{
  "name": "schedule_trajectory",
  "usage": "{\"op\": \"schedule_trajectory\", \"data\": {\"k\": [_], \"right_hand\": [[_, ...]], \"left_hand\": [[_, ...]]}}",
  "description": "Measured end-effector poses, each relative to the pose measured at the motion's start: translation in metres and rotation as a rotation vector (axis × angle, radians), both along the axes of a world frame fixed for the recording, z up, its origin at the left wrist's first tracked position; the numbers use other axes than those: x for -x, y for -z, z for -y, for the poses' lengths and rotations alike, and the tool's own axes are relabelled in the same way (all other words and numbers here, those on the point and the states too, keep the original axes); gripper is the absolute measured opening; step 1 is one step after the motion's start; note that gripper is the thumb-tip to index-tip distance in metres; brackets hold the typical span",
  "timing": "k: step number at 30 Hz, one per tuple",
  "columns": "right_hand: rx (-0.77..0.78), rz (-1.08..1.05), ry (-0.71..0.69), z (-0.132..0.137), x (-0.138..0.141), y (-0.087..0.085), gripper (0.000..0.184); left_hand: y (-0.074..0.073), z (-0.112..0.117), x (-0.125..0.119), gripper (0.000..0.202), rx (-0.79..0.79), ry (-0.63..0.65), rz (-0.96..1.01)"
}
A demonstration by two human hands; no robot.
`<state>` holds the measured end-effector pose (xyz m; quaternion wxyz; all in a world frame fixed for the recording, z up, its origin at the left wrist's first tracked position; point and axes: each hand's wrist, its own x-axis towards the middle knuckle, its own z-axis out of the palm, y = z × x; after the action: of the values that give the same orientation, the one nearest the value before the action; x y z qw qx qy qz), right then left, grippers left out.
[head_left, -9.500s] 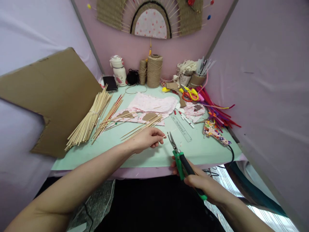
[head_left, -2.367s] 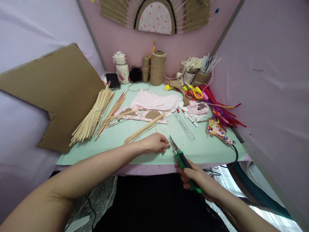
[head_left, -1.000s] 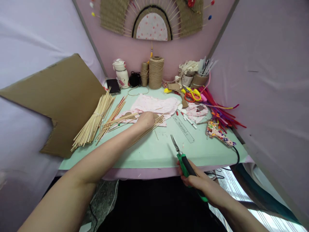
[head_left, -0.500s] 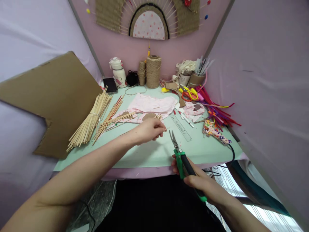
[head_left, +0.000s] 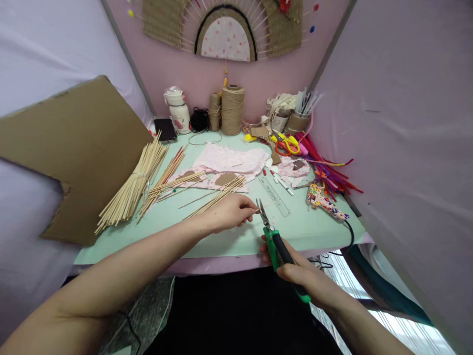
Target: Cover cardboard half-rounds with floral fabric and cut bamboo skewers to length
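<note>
Over the front of the table, my left hand (head_left: 238, 211) is closed in a pinch on a thin wooden stick (head_left: 257, 210). Only its short tip shows past my fingertips; the rest is hidden by the hand. That tip lies at the slightly parted blades of green-and-black garden shears (head_left: 274, 241). My right hand (head_left: 295, 268) is wrapped round the shears' handles, which point down toward me. Behind my left wrist, several loose bamboo skewers (head_left: 221, 195) lie on the table beside pink dotted fabric (head_left: 231, 159).
A thick skewer bundle (head_left: 133, 190) and leaning cardboard (head_left: 84, 153) are at left. A clear ruler (head_left: 274, 196), a glue gun (head_left: 327, 203) with a cord, yellow-handled scissors (head_left: 290, 143) and pipe cleaners (head_left: 328, 167) lie right. Twine spools (head_left: 232, 111) and a white bottle (head_left: 180, 113) stand behind.
My left hand has moved down toward me, bringing the stick's tip to the shears' blades. More skewers behind the wrist now show. The shears stay in my right hand.
</note>
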<state>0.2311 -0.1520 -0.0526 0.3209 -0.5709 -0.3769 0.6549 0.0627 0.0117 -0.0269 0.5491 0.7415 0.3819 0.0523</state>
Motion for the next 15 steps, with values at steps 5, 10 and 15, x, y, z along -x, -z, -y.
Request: {"op": "schedule_trajectory", "data": {"k": [5,10,15], "right_hand": [[-0.005,-0.016,-0.004,0.0007,-0.0018,0.0018,0.060],[-0.007,-0.010,-0.004,0.0008,-0.0025,0.0051,0.061],[0.000,0.041,0.018,0.0011,-0.0031,0.0078,0.063]], "left_hand": [[-0.0006,0.0021,-0.0030,0.028,-0.010,0.017,-0.030],[-0.0017,0.0033,-0.0053,0.026,0.014,0.012,-0.041],[-0.0014,0.0036,-0.0052,0.025,0.041,0.001,-0.043]]}}
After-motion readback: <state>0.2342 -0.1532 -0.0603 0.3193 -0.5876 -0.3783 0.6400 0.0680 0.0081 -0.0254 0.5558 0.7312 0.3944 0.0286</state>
